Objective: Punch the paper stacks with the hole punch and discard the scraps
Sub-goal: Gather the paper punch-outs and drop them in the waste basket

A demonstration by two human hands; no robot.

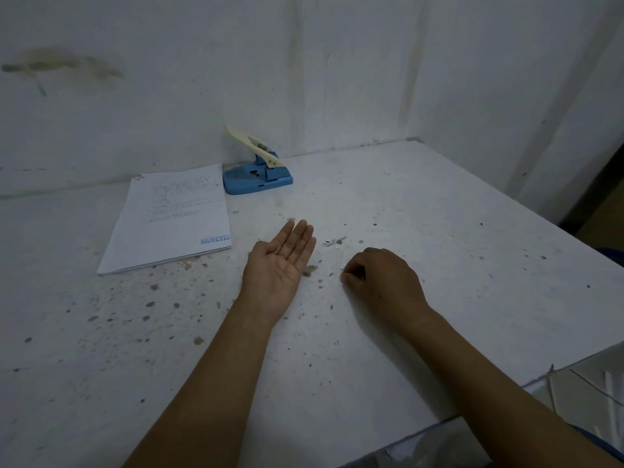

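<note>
Gathering punched scraps [334, 242] off the surface [439, 204].
Right hand [381, 282] fingers pinch at a speck, hold unclear; left hand [280, 265] lies flat open, empty, likely to receive it.

- Your hole punch [257, 177] has a bright blue base, and its raised lever is a pale cream, kinda yellowed.
- The paper stack [169, 221] is white with faint grey lines of print, plus a blue stamped word in block letters at the near right corner.
- The table [422, 211] is whitish-grey, speckled all over with dark grey and brownish flecks.
- The wall [169, 79] is off-white with a smudgy olive-brown stain up on your left and faint yellowish vertical streaks.
</note>
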